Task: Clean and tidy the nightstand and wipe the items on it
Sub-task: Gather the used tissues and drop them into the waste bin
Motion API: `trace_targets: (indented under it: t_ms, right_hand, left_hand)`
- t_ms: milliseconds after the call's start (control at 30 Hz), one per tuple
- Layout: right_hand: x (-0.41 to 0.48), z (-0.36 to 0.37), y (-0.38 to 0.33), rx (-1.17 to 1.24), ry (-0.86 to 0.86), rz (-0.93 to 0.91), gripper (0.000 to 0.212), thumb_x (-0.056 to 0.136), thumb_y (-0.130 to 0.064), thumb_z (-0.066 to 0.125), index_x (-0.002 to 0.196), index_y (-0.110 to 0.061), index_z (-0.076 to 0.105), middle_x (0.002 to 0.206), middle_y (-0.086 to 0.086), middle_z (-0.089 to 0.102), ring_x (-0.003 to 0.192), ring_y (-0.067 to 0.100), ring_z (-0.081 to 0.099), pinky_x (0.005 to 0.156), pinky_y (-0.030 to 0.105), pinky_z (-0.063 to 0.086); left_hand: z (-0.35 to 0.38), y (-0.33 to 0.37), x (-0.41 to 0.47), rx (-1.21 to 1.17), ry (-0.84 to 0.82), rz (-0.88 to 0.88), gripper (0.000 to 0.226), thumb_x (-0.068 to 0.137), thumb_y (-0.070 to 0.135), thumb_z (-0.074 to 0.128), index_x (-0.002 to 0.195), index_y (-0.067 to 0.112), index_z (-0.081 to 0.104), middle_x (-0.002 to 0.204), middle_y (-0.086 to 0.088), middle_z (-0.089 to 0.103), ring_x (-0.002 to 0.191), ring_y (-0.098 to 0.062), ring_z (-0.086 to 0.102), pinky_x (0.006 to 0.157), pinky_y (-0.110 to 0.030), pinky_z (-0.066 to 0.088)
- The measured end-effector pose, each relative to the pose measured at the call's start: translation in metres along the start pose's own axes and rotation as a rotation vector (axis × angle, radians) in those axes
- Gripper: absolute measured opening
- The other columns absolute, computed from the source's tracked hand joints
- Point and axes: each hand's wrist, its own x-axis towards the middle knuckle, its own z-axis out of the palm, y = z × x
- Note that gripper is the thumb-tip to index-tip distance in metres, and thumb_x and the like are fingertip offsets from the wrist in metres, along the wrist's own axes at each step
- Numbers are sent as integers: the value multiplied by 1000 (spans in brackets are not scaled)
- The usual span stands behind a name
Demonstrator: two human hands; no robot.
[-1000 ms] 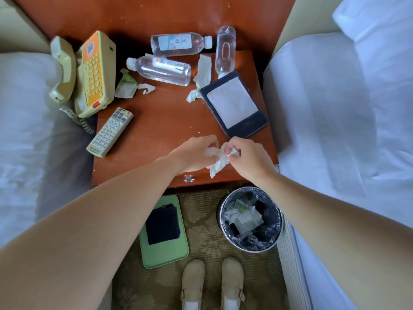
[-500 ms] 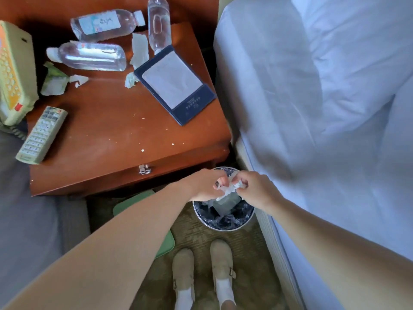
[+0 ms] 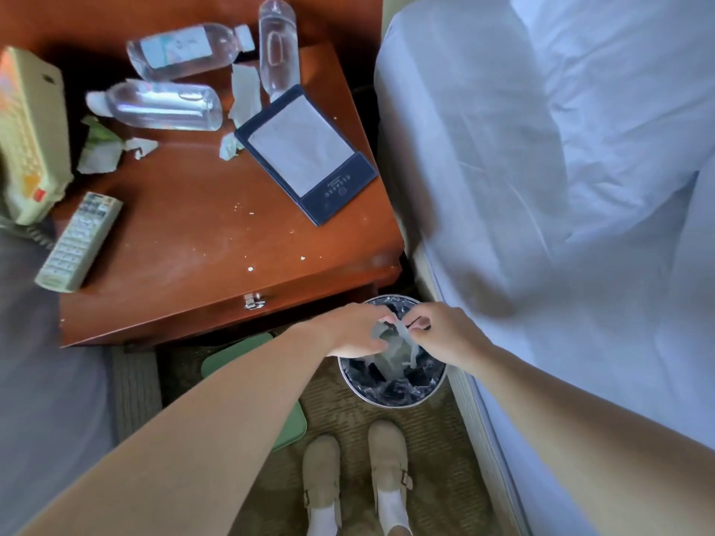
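hands, left, right, still pinch tissue, lower over bin.

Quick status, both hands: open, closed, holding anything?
Left hand: pinching the crumpled tissue over the trash bin.
Right hand: pinching the same tissue's other side.

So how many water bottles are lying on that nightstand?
3, all lying on their sides on the nightstand: a labelled bottle at the back, a second bottle just in front of it, and a third bottle at the back right. None appears hidden.
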Motion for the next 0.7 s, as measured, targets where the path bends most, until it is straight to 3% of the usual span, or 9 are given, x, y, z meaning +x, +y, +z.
trace_targets:
  t_ms: [67, 167, 300, 400, 467, 600, 700]
  right_hand:
    - [5, -11, -20, 12, 123, -47, 22, 94, -21, 51, 108, -30, 67, 112, -8, 66, 87, 13, 64, 71, 29, 51]
    - [16, -31, -59, 30, 287, -142, 20, 91, -21, 50, 93, -31, 68, 97, -11, 70, 92, 14, 64, 81, 34, 53]
    - [38, -59, -122, 26, 383, -281, 19, 93, -21, 50, 96, -28, 68, 95, -9, 71, 91, 15, 65, 80, 34, 53]
    - [62, -75, -166, 23, 437, -405, 19, 96, -19, 50, 105, -22, 67, 105, -6, 70, 96, 15, 65, 80, 31, 53]
    - [82, -85, -195, 9, 463, -465, 21, 97, -16, 50, 112, -19, 65, 112, -4, 68, 102, 14, 62, 78, 25, 49]
    - [118, -99, -236, -85, 628, -466, 35, 94, -12, 52, 129, -17, 54, 128, 4, 57, 117, 22, 50, 84, 26, 40]
    - [137, -107, -239, -17, 663, -170, 49, 95, -25, 55, 139, -13, 38, 139, 11, 47, 128, 32, 40, 101, 39, 36]
  left_hand:
    - [-16, -5, -8, -64, 97, 19, 40, 97, 23, 51, 136, 26, 49, 138, 6, 54, 125, -12, 50, 106, -30, 39]
    - [-48, -12, -24, -94, 280, 41, 28, 95, 20, 49, 118, 32, 57, 113, 11, 67, 102, -10, 62, 98, -35, 48]
    - [-98, -33, -46, -153, 645, 7, 16, 93, 18, 50, 102, 31, 54, 95, 11, 64, 88, -11, 62, 84, -39, 55]
    - [-137, -57, -56, -167, 1023, -11, 14, 93, 14, 49, 105, 21, 50, 98, 5, 59, 83, -18, 60, 74, -41, 54]
    - [-164, -78, -59, -204, 1153, -80, 19, 94, 14, 48, 112, 15, 46, 110, 3, 55, 86, -19, 57, 69, -34, 48]
    - [-200, -114, -54, -105, 1055, -185, 39, 91, 11, 52, 129, 16, 43, 132, -1, 51, 116, -22, 48, 88, -35, 44]
    - [-209, -129, -42, -108, 945, -170, 51, 91, 11, 52, 139, 19, 36, 141, -4, 49, 124, -24, 47, 93, -39, 47]
